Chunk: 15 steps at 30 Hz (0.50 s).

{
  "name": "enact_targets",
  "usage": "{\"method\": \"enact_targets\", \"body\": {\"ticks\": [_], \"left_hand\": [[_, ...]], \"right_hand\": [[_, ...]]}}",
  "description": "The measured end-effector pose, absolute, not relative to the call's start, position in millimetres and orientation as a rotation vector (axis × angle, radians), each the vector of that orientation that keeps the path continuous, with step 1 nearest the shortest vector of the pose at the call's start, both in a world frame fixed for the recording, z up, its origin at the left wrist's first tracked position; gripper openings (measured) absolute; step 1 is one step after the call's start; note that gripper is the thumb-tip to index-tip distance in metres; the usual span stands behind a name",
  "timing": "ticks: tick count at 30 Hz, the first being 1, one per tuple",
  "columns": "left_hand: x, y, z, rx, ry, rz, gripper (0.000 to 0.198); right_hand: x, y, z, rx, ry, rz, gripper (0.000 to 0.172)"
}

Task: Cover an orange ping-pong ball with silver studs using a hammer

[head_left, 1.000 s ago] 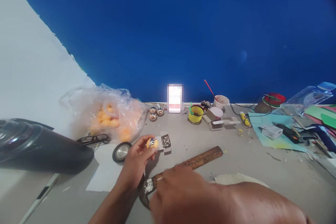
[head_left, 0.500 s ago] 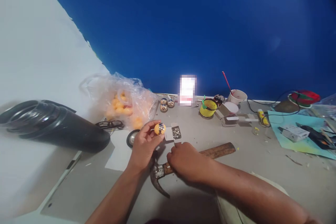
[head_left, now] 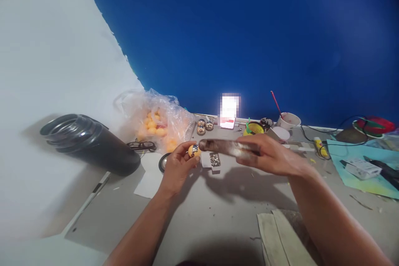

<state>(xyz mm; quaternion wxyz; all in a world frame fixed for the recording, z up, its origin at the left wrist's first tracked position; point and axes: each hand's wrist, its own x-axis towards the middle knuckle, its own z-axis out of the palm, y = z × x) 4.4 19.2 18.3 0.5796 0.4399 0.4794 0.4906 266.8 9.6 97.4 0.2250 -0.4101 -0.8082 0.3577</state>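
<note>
My left hand pinches a small orange ball banded with shiny silver studs, over the table. Raised beside it, my right hand is closed on a hammer, blurred by motion. The hammer's near end points left at the ball; I cannot tell whether they touch. Just below the hammer lies an open small box of silver studs. Behind, several stud-covered balls sit together.
A clear plastic bag of orange balls, eyeglasses and a dark bottle are at left. A glowing phone leans by the blue wall. Cups, a glue stick and a turquoise sheet lie right; a folded cloth is in front.
My right hand has lifted the hammer off the table and brought it up beside the ball. The left hand still holds the ball. The camera view has shifted slightly left.
</note>
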Motion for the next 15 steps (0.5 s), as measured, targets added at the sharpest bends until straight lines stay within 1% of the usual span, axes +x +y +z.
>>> {"method": "enact_targets", "body": {"ticks": [3, 8, 11, 15], "left_hand": [[6, 17, 16, 1.006, 1.098, 1.137, 0.047], [3, 18, 16, 0.959, 1.080, 1.142, 0.047], [2, 18, 18, 0.965, 1.061, 1.121, 0.046], [2, 17, 16, 0.953, 1.033, 1.152, 0.050]], "right_hand": [[253, 13, 86, -1.133, -2.121, 1.077, 0.034], [251, 11, 84, -1.138, -2.078, 0.959, 0.034], [254, 8, 86, -1.090, -2.087, 0.960, 0.035], [252, 7, 85, -1.136, -2.170, 0.959, 0.035]]}}
